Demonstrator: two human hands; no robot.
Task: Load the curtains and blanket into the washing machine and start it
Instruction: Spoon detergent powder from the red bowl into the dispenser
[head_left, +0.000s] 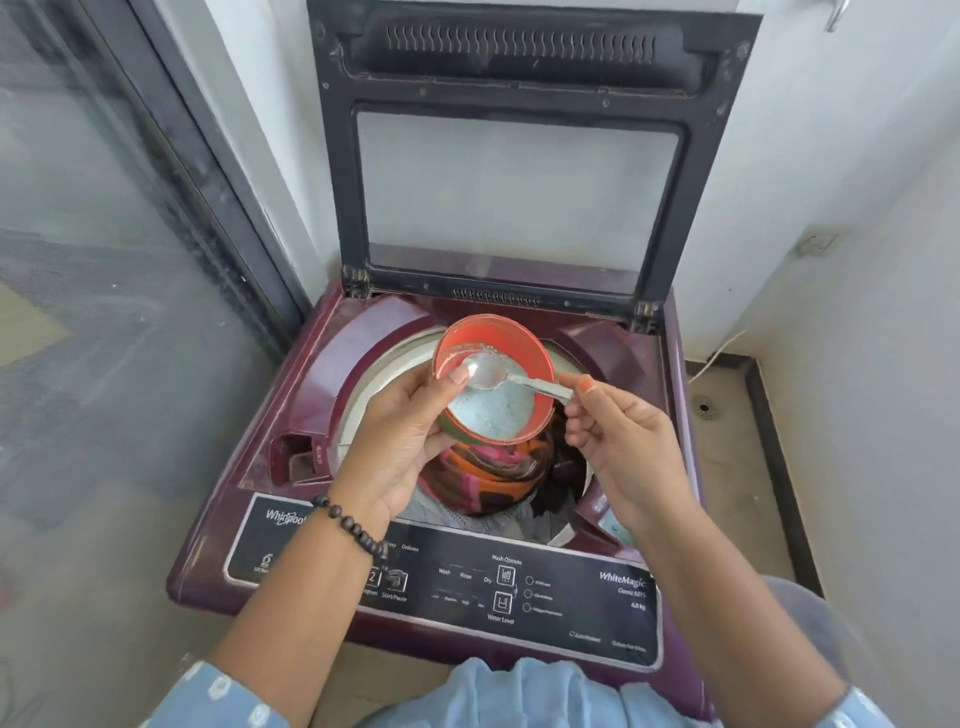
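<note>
A maroon top-loading washing machine (291, 395) stands with its lid (519, 67) raised. Inside the drum lies an orange, pink and dark striped blanket (488, 475) with dark and grey cloth around it. My left hand (400, 441) grips an orange container (530, 358), tilted toward me above the drum, holding pale blue detergent powder (493, 410). My right hand (623, 441) pinches the handle of a metal spoon (488, 371), whose bowl is inside the container above the powder.
The black control panel (519, 587) with its Start/Pause button (395, 584) runs along the machine's front. A glass door (104, 234) is at the left, white walls behind and to the right. A floor drain (705, 407) sits on the floor at the right.
</note>
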